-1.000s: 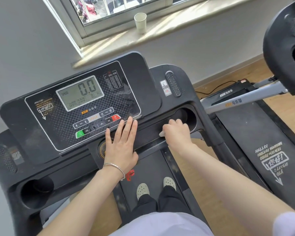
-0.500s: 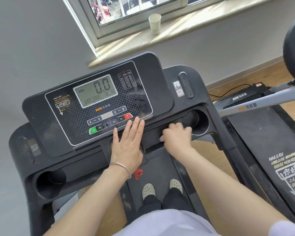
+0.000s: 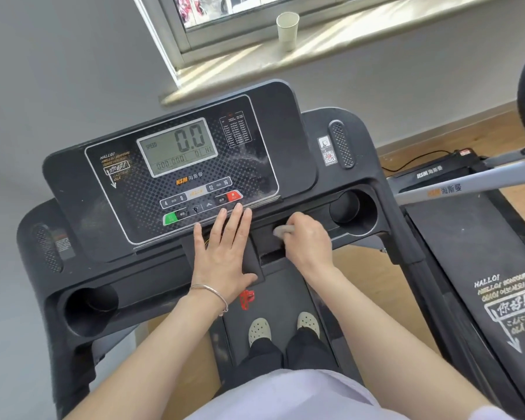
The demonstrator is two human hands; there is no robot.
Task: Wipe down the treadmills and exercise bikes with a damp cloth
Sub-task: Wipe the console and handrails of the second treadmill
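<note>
Head view — right hand [image 3: 308, 244] grips cloth [image 3: 282, 230], left hand [image 3: 222, 253] flat nearby.

black treadmill console [image 3: 134, 204] with a honeycomb-dotted panel; grey display [image 3: 178, 147]; green button [image 3: 170, 218] at six o'clock from it, red button [image 3: 233, 195] at four o'clock; pale grey cloth [image 3: 282, 230]; cream perforated shoes [image 3: 259, 330].

A: Wall?
B: Plain grey wall [image 3: 58, 86], matt. Window [image 3: 255, 4] at top centre, pale frame.
A: Sill?
B: Pale windowsill [image 3: 361, 40], sunlit in streaks. One paper cup [image 3: 288, 28] upright on it.
A: Floor?
B: Light wood floor [image 3: 361, 268], showing on the right. Skirting board [image 3: 437, 131] runs along the wall foot.
</note>
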